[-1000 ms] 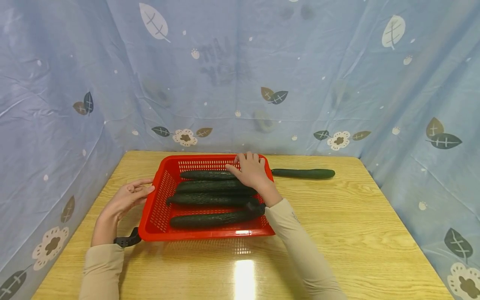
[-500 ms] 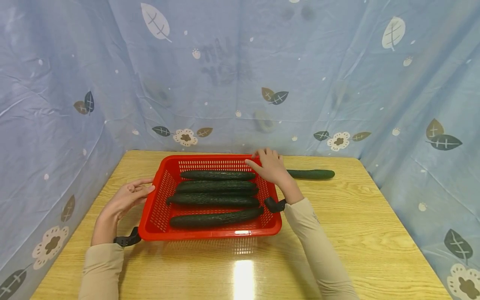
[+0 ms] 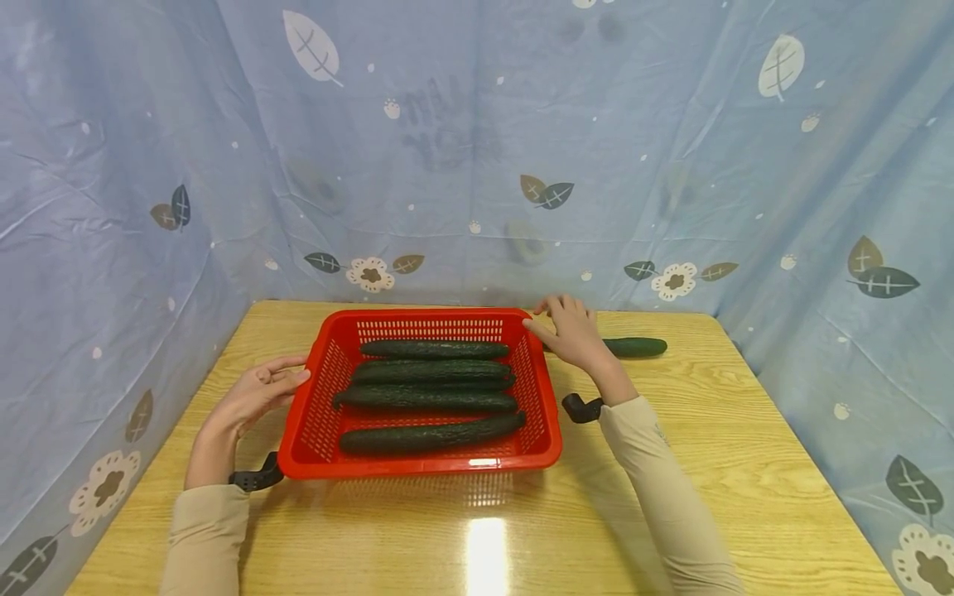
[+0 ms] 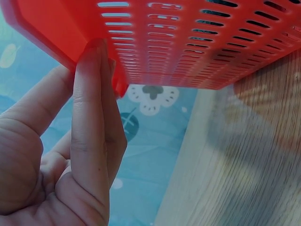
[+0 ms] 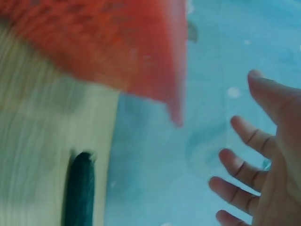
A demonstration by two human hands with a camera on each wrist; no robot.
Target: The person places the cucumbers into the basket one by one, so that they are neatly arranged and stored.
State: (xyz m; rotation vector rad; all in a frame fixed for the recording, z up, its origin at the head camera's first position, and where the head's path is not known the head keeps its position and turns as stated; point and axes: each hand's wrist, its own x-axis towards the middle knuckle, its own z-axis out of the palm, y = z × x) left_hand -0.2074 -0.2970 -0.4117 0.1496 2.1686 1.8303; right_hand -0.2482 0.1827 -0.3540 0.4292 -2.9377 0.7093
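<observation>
A red plastic basket (image 3: 417,465) with slotted walls holds several dark green cucumbers (image 3: 432,397) lying crosswise. My left hand (image 3: 253,396) is at its left side, pinching the rim between thumb and fingers; the left wrist view has the fingers (image 4: 87,127) under the lip of the basket wall (image 4: 188,42). Just off the basket's back right corner, my right hand (image 3: 572,335) hovers with spread fingers and nothing in it. Beneath and beyond that hand a single cucumber (image 3: 637,347) lies on the table, its left part mostly covered; its end (image 5: 82,174) shows in the right wrist view.
The wooden table (image 3: 715,463) stretches to the right and toward the front of the basket. A blue patterned curtain (image 3: 477,149) hangs behind the table and along both sides. Black wrist-worn devices (image 3: 581,408) sit at both cuffs.
My right hand has moved rightward from above the cucumbers in the basket, past the basket's right rim, toward the lone cucumber. My left hand and the basket have stayed put.
</observation>
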